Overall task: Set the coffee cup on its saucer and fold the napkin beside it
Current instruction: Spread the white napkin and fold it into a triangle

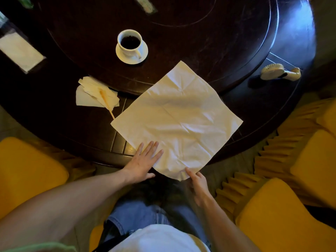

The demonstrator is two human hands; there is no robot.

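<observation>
A white coffee cup [129, 43] full of dark coffee stands on its white saucer [123, 58] on the raised centre of the dark round table. A large cream napkin [179, 117] lies spread flat as a diamond between the cup and the table's near edge, its near corner hanging over that edge. My left hand [143, 161] lies flat with straight fingers on the napkin's near left side. My right hand [197, 182] is at the near corner, its fingertips touching the corner's edge; whether it pinches the cloth I cannot tell.
Crumpled napkins with a yellow stick [97, 94] lie left of the spread napkin. A white brush [280, 71] rests at the table's right rim. A white napkin packet [19, 51] sits far left. Yellow chairs [283, 211] flank me on both sides.
</observation>
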